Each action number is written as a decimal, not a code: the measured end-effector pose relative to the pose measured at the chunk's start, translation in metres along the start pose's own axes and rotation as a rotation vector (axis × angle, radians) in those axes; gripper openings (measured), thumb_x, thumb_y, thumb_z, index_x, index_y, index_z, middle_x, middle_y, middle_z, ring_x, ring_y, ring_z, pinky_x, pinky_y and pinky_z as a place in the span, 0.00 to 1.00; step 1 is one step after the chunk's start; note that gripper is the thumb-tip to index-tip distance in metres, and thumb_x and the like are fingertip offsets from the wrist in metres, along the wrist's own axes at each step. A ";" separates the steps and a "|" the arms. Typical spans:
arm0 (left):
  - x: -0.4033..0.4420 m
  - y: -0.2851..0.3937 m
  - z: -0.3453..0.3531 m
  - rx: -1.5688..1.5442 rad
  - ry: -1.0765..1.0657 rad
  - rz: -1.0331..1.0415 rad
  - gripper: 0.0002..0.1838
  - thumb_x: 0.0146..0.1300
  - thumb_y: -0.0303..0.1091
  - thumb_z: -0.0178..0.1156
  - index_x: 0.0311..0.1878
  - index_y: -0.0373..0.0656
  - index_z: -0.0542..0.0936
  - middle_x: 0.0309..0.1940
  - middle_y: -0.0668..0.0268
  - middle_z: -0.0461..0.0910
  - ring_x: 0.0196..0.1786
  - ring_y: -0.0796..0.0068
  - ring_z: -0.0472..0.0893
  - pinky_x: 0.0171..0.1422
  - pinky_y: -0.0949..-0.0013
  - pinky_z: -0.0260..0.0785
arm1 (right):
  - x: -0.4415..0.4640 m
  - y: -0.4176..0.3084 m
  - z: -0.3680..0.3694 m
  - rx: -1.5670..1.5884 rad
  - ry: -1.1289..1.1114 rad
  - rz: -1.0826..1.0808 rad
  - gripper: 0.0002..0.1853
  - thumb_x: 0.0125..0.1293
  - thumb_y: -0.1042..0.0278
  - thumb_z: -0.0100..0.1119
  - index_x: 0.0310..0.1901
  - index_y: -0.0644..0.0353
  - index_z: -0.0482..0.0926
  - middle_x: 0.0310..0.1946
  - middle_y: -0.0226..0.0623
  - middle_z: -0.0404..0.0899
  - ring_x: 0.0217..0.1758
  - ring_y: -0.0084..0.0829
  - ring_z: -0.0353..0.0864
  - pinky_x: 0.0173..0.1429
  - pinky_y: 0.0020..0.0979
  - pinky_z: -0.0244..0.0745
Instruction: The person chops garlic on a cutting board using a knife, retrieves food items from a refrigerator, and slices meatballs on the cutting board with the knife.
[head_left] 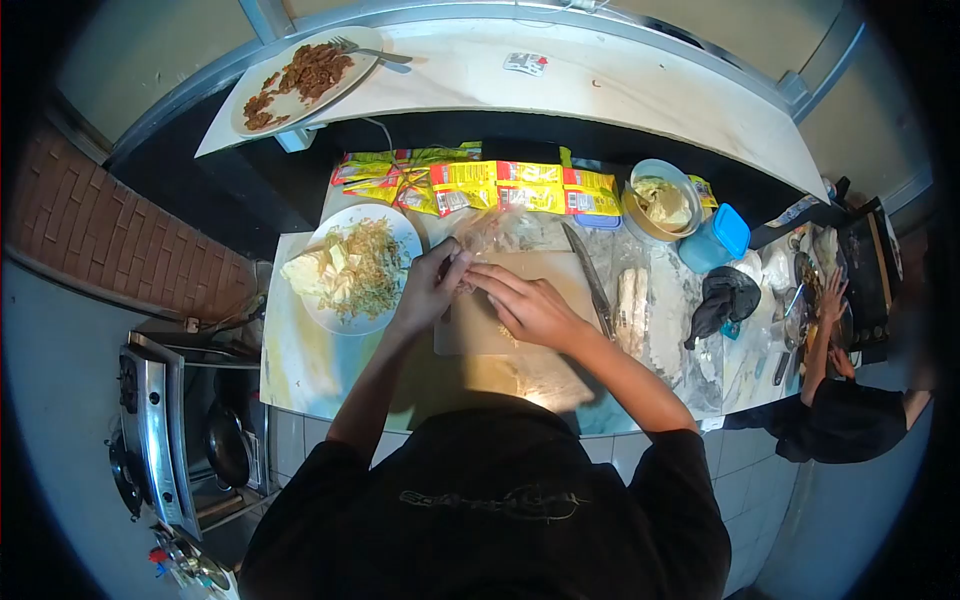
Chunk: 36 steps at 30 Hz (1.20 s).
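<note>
Near the middle of the frame, the left hand and right hand meet, fingers curled nearly closed beside a clear plastic bag; their grip cannot be told. Shredded food already lies plated centre-left; crumbs remain on the cutting board.

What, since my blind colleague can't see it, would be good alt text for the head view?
Two bare hands, the left and the right, meet above a cutting board; anything between them is too small to make out. A knife lies at the board's right edge, a plate of shredded food to its left, yellow packets beyond. Another person is at the far right.
</note>
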<state>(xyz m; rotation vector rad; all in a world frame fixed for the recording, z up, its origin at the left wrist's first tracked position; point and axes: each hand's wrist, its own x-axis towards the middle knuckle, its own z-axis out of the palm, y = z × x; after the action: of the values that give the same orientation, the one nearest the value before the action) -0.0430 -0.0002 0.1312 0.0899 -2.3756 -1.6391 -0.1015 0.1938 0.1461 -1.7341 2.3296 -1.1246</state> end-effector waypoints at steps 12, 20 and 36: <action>-0.005 0.008 -0.009 0.329 0.041 0.167 0.11 0.72 0.32 0.53 0.37 0.34 0.75 0.27 0.56 0.76 0.29 0.63 0.77 0.36 0.64 0.68 | -0.007 0.004 0.018 -0.096 -0.130 0.258 0.27 0.66 0.73 0.53 0.67 0.54 0.65 0.55 0.45 0.77 0.41 0.52 0.82 0.43 0.45 0.81; -0.010 0.000 -0.011 0.219 0.006 0.078 0.10 0.71 0.34 0.52 0.40 0.35 0.74 0.31 0.50 0.75 0.36 0.47 0.78 0.41 0.56 0.70 | -0.006 -0.003 0.019 -0.381 0.042 -0.176 0.30 0.58 0.72 0.58 0.65 0.57 0.70 0.63 0.36 0.73 0.38 0.34 0.84 0.33 0.32 0.81; -0.014 -0.007 -0.007 0.245 -0.088 0.220 0.07 0.70 0.31 0.54 0.39 0.36 0.74 0.27 0.57 0.71 0.29 0.61 0.74 0.37 0.63 0.67 | -0.001 -0.007 0.028 -0.547 -0.260 0.052 0.27 0.54 0.73 0.57 0.59 0.65 0.71 0.57 0.39 0.73 0.33 0.34 0.84 0.27 0.35 0.79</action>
<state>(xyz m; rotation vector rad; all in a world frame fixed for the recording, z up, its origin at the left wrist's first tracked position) -0.0287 -0.0064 0.1243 -0.1960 -2.5383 -1.2745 -0.0836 0.1788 0.1292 -1.8024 2.6407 -0.2290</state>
